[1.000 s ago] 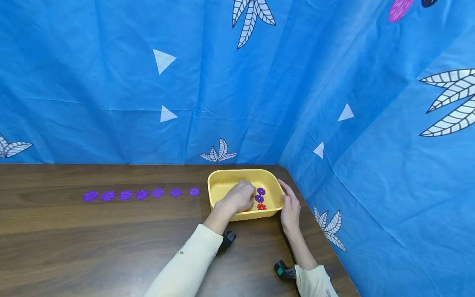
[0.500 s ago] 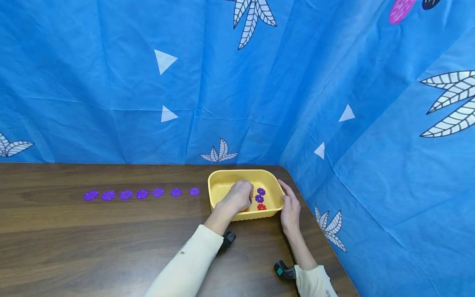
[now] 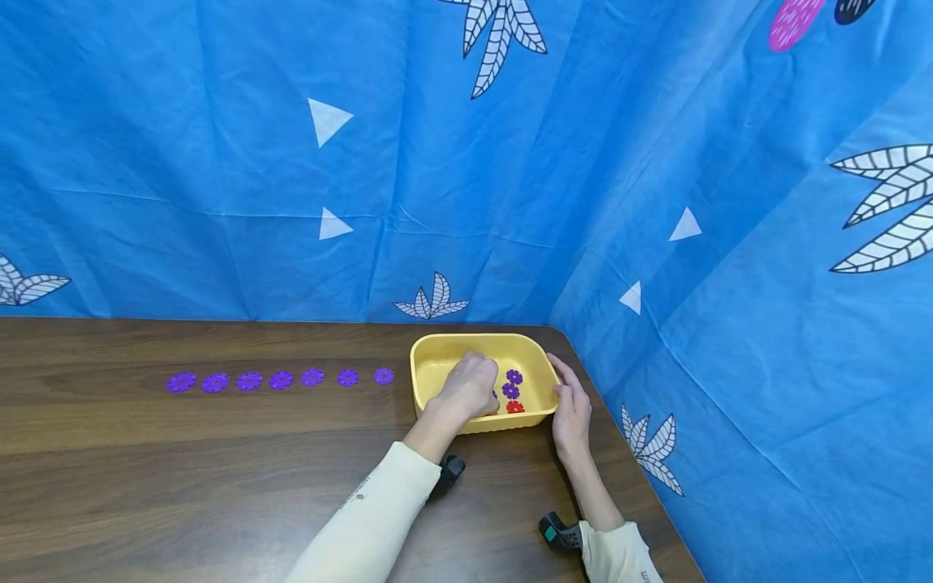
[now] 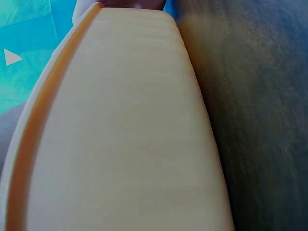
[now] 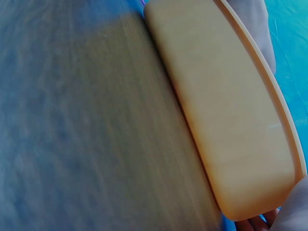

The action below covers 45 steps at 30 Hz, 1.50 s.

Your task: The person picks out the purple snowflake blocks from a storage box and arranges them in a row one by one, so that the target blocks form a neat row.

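The yellow plastic basin (image 3: 437, 346) stands near the far right corner of the table. My left hand (image 3: 468, 387) reaches over its near wall with bent fingers, knuckles up; the fingertips are hidden, so I cannot tell whether they pinch a piece. Purple flower-shaped discs (image 3: 513, 377) and a red flower-shaped disc (image 3: 514, 407) lie on the basin floor, right of that hand. My right hand (image 3: 572, 410) grips the basin's right end, thumb at the rim and fingers along the outside. Both wrist views are largely filled by the basin's outer wall (image 4: 120, 120).
Several purple flower-shaped discs (image 3: 249, 381) form a spaced row on the brown table (image 3: 182, 486), left of the basin. A blue patterned cloth (image 3: 219, 162) hangs behind the table and along its right side.
My left hand has shifted slightly left inside the basin, and part of a purple disc now shows beside its fingers. My right hand stays on the basin's end.
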Motion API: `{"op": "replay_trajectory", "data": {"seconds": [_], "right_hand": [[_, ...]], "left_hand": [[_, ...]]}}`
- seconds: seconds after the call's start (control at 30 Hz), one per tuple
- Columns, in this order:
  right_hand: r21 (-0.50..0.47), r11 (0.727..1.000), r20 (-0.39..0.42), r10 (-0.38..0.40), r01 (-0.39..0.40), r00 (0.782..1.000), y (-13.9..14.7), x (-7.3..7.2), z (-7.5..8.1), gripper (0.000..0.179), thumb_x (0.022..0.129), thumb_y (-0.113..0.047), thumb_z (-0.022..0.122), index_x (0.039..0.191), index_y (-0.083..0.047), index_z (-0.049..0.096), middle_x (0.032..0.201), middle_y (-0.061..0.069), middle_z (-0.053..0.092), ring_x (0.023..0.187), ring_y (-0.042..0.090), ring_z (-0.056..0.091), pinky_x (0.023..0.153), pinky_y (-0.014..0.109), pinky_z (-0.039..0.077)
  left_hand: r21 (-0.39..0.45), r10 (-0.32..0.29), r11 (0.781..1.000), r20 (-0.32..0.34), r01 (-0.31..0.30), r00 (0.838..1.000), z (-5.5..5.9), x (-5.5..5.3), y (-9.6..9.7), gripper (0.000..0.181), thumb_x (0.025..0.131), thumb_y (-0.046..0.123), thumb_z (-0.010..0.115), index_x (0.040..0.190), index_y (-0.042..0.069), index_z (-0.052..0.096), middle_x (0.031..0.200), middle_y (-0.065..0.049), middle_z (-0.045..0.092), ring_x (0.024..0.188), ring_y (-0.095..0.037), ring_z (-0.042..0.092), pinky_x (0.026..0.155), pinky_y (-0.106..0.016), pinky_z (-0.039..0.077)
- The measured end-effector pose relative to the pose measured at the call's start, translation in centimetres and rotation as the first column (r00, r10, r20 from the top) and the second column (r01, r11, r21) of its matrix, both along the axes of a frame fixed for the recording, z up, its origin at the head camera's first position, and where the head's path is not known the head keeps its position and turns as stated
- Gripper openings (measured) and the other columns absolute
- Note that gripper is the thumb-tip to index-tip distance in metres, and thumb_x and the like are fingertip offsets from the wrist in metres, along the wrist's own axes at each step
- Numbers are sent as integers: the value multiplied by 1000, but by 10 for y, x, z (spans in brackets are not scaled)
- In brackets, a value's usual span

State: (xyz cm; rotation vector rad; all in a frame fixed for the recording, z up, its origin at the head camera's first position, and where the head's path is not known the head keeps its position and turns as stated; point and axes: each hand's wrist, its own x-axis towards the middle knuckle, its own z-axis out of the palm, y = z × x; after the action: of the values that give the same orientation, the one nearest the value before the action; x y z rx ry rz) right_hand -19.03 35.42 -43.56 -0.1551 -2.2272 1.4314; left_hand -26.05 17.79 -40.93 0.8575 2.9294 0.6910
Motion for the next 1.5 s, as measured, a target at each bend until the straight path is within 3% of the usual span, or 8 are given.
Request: {"op": "replay_trajectory", "data": {"seconds": [0.17,0.27,0.4,0.5,0.77,1.0,1.27,1.5], "right_hand": [[-2,1000,-20,-7,7,1000,11,-14,-23,50,106,-3,35,150,-11,58,158,10,54,150,27,45,124,51,35],[12,1000,-32,-7,8,999,15,-18,-30,51,106,-4,35,150,-15,59,157,7,55,150,25,45,124,52,35],[11,1000,-38,-3,4,999,15,-19,-32,51,106,-6,36,149,-18,59,157,5,56,150,25,45,124,53,35],[8,1000,-28,1,-1,1000,15,-19,-32,50,106,-6,35,150,-17,59,157,6,55,150,25,45,124,52,35],[-20,1000,20,-15,16,1000,14,-16,-24,50,108,-5,34,152,-14,56,159,8,53,152,28,44,125,49,34],[-30,1000,33,9,-8,999,-3,0,1,50,106,-1,34,152,-6,54,160,14,51,151,34,45,123,52,35],[-21,1000,21,8,-8,1000,-5,3,7,51,105,0,34,152,-5,54,159,15,52,151,33,44,124,53,34],[-3,1000,26,3,-3,1000,-3,4,4,50,105,1,35,151,-4,55,158,15,53,150,31,45,123,51,36]], "left_hand": [[80,28,996,12,-29,1000,8,1,-6,27,82,16,87,89,8,62,80,-4,58,77,-20,54,66,-31,48],[129,12,992,-8,-11,1000,18,4,-14,30,83,18,89,93,7,63,78,-4,59,72,-20,56,61,-30,46],[203,-14,979,-64,27,998,31,6,-28,24,85,17,87,101,4,74,93,-7,73,84,-22,65,72,-33,55],[255,0,967,-91,23,996,39,7,-39,23,87,17,83,107,5,80,106,-9,78,91,-23,69,81,-36,59],[289,50,957,-152,-4,987,55,6,-74,20,90,17,78,108,9,81,100,-5,79,80,-19,63,73,-33,56],[293,118,955,-230,-47,966,60,0,-129,17,89,14,75,101,5,80,91,-8,77,78,-22,64,72,-37,58],[259,176,961,-324,-92,930,48,-6,-209,13,86,12,72,93,3,77,83,-10,75,70,-21,62,66,-41,54],[199,217,968,-335,-156,917,40,-3,-269,11,87,15,71,91,5,76,78,-5,71,67,-18,60,62,-41,50]]}}
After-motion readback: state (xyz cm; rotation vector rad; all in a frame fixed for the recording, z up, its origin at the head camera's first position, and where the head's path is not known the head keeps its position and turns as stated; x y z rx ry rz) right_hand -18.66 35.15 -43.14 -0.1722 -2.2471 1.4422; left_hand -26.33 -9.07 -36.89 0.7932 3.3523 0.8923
